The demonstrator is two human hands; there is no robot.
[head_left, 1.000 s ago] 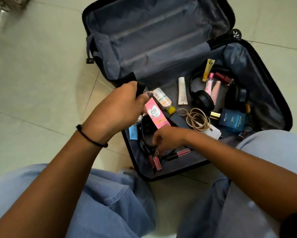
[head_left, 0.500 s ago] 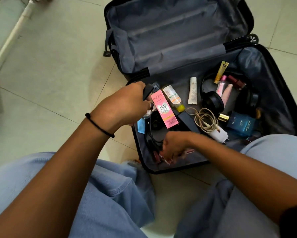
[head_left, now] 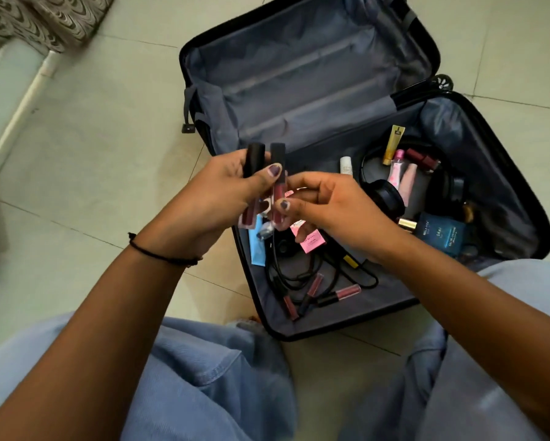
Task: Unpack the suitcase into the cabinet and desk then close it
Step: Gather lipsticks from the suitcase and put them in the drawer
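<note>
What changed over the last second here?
The right hand rose from the near corner of the suitcase, carrying a lip gloss tube up to the left hand, whose grip now holds two tubes side by side. Headphones, blue perfume box and pink box lie unmoved.

The suitcase (head_left: 299, 74) lid is cut off at the top edge, & the patterned cloth (head_left: 44, 17) in the corner is blurry & cut off too. The R hand (head_left: 334, 208) hides most of the pink box (head_left: 313, 241), the low end of the white tube (head_left: 346, 163) & part of the headphones (head_left: 388, 195). The L hand (head_left: 216, 198) covers part of 2 lip gloss tubes (head_left: 278, 189).
</note>
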